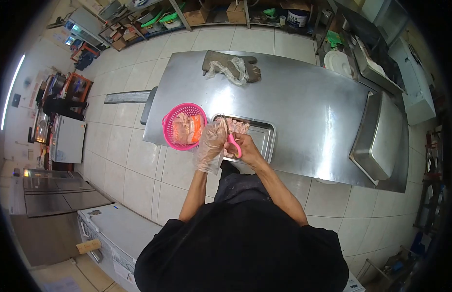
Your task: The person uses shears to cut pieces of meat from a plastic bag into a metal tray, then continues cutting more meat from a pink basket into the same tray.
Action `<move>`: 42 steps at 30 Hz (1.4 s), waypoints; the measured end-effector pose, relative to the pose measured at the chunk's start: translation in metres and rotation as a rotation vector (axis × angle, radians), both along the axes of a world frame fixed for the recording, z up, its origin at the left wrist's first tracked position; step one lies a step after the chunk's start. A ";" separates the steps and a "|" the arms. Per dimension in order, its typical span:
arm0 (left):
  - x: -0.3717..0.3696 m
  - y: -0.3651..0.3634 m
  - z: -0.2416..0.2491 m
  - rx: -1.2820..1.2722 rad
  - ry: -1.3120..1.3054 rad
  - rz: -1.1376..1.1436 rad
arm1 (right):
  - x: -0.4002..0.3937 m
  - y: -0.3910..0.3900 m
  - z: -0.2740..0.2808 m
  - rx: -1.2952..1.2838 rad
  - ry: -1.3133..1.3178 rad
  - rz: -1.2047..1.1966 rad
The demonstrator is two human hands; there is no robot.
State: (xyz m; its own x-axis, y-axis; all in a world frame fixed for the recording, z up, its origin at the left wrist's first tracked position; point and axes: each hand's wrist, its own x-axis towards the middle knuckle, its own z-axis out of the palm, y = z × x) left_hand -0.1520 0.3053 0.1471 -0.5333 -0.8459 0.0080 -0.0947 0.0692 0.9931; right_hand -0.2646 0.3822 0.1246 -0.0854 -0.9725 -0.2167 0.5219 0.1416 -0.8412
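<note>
My left hand [211,142], in a clear plastic glove, is closed over the left side of a steel tray [265,141], with pale pink raw meat at its fingertips. The glove hides most of what it grips. Bare, my right hand [246,145] grips a pair of pink-handled scissors [233,145], their blades pointing away from me beside the gloved fingers. Strips of raw meat [239,126] lie in the tray's left part. Just left of my gloved hand, a pink plastic basket [169,138] holds more pale meat and a bright orange item [195,128].
A grey glove-like cloth [252,72] and a crumpled clear plastic bag [233,71] lie at the far side of the steel table [303,107]. A large steel pan [376,138] rests at its right end. A white freezer [114,228] stands behind me on the left.
</note>
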 end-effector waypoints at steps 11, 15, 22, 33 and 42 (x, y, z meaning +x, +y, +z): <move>-0.004 -0.015 -0.011 -0.232 -0.396 -0.036 | -0.005 0.002 -0.008 -0.050 -0.059 -0.017; 0.001 -0.021 -0.018 -0.419 -0.491 -0.166 | -0.004 -0.002 -0.011 -0.080 -0.075 -0.073; -0.006 -0.017 -0.008 -0.319 -0.484 -0.200 | -0.005 -0.002 -0.022 0.009 -0.080 -0.045; -0.007 -0.030 -0.051 -0.742 -0.374 -0.121 | -0.007 -0.005 -0.034 -0.019 -0.124 -0.052; -0.008 -0.032 -0.060 -0.983 -0.485 -0.213 | -0.015 -0.007 -0.059 -0.024 -0.193 -0.003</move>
State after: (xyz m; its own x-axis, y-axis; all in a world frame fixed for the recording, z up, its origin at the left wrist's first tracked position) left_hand -0.1603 0.2731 0.0875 -0.7951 -0.4769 0.3748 -0.3499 0.8654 0.3587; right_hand -0.2796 0.3755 0.0659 -0.0471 -0.9775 -0.2057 0.6738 0.1209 -0.7289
